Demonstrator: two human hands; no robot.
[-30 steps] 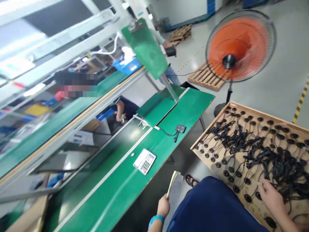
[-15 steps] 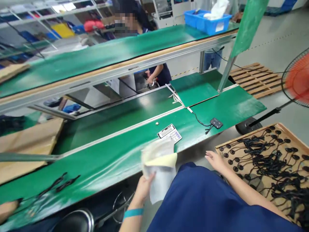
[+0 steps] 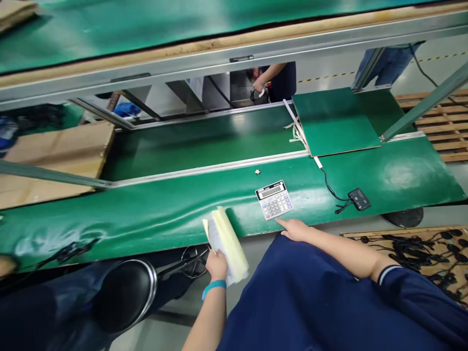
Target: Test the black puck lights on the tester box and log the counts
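My left hand (image 3: 216,265) is closed on a pad of white and yellow paper sheets (image 3: 226,239), held at the front edge of the green table (image 3: 146,214). My right hand (image 3: 295,229) lies flat with fingers stretched out at the table's front edge, just below a grey calculator (image 3: 274,200) and apart from it. A teal band is on my left wrist. My dark blue clothing fills the lower right.
A small black device (image 3: 359,199) with a cable lies right of the calculator. A wooden tray of black cabled parts (image 3: 420,246) stands at the right. A black stool (image 3: 126,295) sits below the table. Another person's hand (image 3: 259,85) works behind the conveyor. Cardboard (image 3: 54,156) lies at the left.
The view has swung left and down from the fan and tray to the table. My left hand has brought the paper pad up to the table edge; my right hand left the tray and came beside the calculator.
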